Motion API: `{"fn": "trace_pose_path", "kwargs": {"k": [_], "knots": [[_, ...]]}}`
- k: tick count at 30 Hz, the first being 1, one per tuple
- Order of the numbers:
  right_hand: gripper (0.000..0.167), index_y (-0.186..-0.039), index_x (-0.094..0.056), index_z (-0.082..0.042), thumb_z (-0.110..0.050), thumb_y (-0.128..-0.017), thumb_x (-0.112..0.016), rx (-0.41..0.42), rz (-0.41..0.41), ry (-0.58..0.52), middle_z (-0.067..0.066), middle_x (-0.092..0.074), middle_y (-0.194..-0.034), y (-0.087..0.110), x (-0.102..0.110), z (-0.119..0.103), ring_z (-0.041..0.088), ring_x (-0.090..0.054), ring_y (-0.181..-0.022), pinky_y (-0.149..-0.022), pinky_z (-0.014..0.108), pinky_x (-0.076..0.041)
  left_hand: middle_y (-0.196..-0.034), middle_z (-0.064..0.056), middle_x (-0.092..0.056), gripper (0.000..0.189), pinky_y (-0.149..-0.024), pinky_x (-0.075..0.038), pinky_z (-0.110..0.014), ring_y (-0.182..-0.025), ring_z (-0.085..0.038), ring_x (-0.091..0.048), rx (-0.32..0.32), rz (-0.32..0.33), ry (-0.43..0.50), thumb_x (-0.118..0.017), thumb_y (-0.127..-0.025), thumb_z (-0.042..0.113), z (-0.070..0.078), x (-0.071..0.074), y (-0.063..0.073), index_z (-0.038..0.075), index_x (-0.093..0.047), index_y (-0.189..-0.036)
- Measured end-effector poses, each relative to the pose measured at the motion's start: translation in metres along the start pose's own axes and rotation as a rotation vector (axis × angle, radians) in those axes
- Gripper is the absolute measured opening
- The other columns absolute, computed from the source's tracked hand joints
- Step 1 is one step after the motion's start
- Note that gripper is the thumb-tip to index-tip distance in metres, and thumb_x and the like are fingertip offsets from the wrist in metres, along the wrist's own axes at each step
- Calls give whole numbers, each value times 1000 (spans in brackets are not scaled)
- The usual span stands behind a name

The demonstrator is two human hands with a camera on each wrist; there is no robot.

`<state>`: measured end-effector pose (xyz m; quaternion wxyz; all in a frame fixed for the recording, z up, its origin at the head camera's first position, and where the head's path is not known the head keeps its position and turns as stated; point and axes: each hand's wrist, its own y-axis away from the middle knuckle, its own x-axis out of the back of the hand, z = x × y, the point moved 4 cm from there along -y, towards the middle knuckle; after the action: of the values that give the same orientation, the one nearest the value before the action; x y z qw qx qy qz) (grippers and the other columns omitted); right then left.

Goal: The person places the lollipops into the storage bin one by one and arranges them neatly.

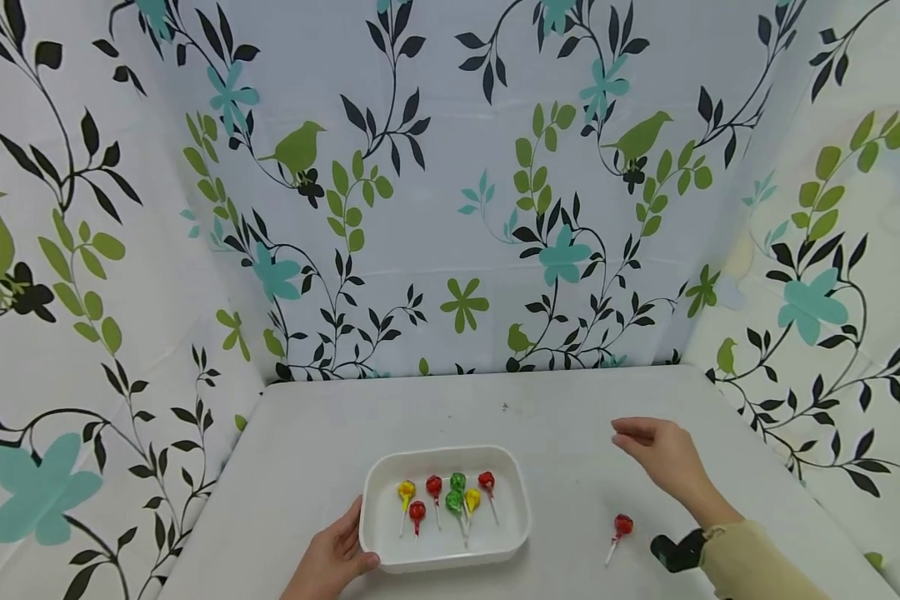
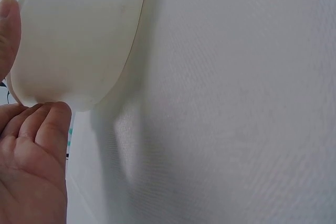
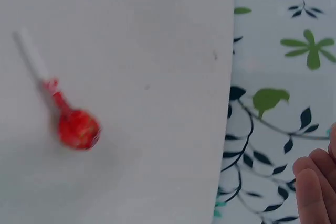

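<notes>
At its left end, the white plastic tray is gripped by my left hand, thumb over the front corner and fingers along the side. In the left wrist view those fingers meet the tray's pale outer surface. Several wrapped lollipops lie inside: red, green and yellow. A single red lollipop rests on the table to the right of the tray. Beyond that lollipop hovers my right hand, its fingers loosely bent and holding nothing.
The white table is enclosed at the back and sides by cloth patterned with leaves, birds and flowers. A dark strapped device sits at my right wrist, by the yellow sleeve.
</notes>
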<state>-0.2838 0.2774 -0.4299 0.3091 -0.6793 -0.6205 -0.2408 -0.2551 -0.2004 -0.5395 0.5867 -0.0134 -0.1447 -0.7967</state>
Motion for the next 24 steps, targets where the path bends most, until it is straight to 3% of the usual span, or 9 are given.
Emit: {"fn": "trace_pose_path", "kwargs": {"k": [5, 11, 19, 24], "knots": [[41, -130, -67, 3, -26, -101, -66, -149, 31, 18, 24, -71, -125, 20, 20, 50, 40, -69, -114, -86, 46, -65, -164, -29, -15, 99, -107, -51, -26, -150, -44, -25, 24, 10, -2, -76, -92, 30, 1, 1, 0, -10, -14, -159], [49, -130, -66, 5, -33, -100, -67, -256, 37, 27, 25, -72, -123, 35, 23, 85, 43, -68, -114, -84, 47, -65, -165, -29, -13, 100, -107, -52, -26, -150, -45, -23, 25, -7, 21, -75, -93, 29, 0, -2, -1, -10, -11, -159], [42, -125, -68, 6, -25, -97, -71, -343, 18, -47, 22, -75, -115, 51, -16, 104, 39, -72, -107, -80, 43, -66, -164, -29, -15, 100, -106, -52, -27, -149, -45, -25, 46, 17, 13, -74, -92, 32, -2, -1, -2, -9, -12, -159], [41, -123, -71, 4, -25, -95, -73, -346, -10, -93, 19, -76, -113, 60, -45, 105, 38, -72, -109, -82, 43, -66, -164, -29, -15, 101, -106, -51, -28, -150, -45, -25, 59, 21, 8, -74, -91, 33, -3, -2, -3, -9, -13, -159]]}}
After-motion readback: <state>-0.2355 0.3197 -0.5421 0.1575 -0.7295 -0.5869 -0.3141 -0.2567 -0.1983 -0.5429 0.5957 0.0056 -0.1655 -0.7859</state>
